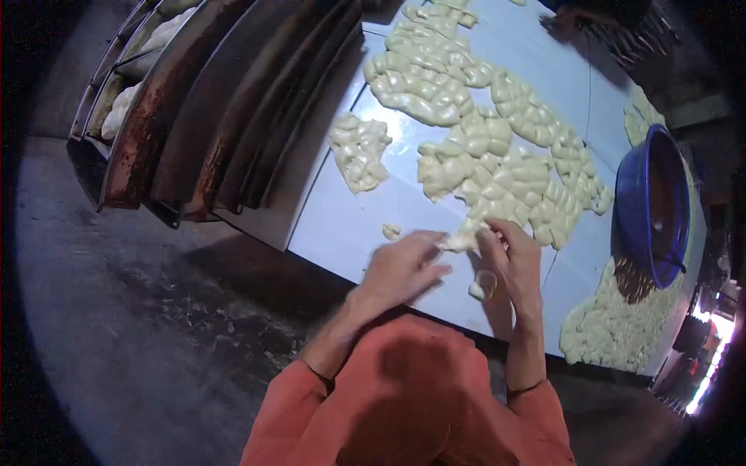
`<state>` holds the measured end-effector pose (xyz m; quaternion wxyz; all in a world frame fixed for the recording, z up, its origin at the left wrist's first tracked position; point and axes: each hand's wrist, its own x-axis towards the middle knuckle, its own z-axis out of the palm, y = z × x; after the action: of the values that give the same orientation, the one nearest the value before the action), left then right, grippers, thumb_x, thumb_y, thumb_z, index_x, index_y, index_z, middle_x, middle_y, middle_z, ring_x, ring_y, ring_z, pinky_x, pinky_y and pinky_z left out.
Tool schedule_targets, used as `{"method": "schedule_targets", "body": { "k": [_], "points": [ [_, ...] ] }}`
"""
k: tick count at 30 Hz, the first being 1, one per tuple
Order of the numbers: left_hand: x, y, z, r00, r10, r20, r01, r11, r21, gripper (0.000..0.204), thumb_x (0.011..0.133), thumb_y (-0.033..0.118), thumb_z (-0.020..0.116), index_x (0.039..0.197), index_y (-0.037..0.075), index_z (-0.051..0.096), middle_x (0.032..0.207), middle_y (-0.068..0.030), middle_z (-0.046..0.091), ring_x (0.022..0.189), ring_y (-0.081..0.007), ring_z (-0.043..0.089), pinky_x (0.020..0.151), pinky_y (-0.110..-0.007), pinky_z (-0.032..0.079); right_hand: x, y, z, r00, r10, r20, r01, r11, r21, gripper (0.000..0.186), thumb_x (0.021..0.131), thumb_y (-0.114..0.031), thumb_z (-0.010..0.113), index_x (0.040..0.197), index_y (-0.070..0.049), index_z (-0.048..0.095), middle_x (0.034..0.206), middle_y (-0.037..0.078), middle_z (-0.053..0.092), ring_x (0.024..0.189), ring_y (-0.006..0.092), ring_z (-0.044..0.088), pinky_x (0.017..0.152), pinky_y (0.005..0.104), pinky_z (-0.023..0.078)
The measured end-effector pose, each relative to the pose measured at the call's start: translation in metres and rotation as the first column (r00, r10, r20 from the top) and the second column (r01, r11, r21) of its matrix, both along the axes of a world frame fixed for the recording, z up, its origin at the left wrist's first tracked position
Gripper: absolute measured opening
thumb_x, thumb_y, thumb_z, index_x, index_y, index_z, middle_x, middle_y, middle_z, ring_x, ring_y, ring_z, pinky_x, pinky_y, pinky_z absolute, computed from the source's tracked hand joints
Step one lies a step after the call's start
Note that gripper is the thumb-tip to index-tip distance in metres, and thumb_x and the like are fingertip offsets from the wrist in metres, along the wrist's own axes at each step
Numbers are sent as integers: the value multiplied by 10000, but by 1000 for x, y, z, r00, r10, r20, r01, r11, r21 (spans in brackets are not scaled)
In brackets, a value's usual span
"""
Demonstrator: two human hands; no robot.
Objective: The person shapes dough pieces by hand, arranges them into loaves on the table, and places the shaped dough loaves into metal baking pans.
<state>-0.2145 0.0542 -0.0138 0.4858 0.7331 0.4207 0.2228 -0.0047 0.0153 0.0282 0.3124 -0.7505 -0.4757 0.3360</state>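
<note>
Pale, glossy dough (505, 182) lies in a broad, lumpy sheet across the white tabletop. At its near edge, my right hand (513, 260) pinches a small flap of dough (464, 237) between thumb and fingers. My left hand (400, 268) is on the other side of that flap, slightly blurred. Its fingertips touch or nearly touch the flap's left end, and its thumb is spread away from them. Below the flap, close to my right hand, is a small loose scrap of dough (478, 291). Another little scrap (391, 231) sits just beyond my left hand.
A separate dough piece (360, 153) lies left of the sheet. Rusty curved metal trays (175, 116) stand at the far left, some pale lumps (120, 109) among them. At right, a blue basin (653, 206) stands beside a flattened, bumpy dough sheet (614, 326). The table's near edge runs by my torso.
</note>
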Motion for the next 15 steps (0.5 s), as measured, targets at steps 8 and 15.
{"method": "schedule_targets", "body": {
  "k": [8, 15],
  "points": [
    [-75, 120, -3, 839, 528, -132, -504, 845, 179, 442, 863, 253, 759, 1219, 11, 658, 936, -122, 726, 720, -136, 642, 657, -296, 516, -76, 184, -46, 857, 427, 289, -501, 819, 277, 300, 921, -243, 672, 1142, -41, 687, 1064, 162, 698, 964, 318, 676, 832, 394, 530],
    [-74, 168, -48, 849, 528, 8, -523, 838, 156, 542, 899, 254, 685, 1345, -21, 548, 1207, -265, 659, 1137, -377, 641, 978, -418, 488, -120, 257, -62, 570, 499, 652, -807, 490, 330, 262, 889, -222, 658, 1108, -78, 666, 1097, 190, 624, 960, 365, 620, 825, 460, 507]
  ]
}}
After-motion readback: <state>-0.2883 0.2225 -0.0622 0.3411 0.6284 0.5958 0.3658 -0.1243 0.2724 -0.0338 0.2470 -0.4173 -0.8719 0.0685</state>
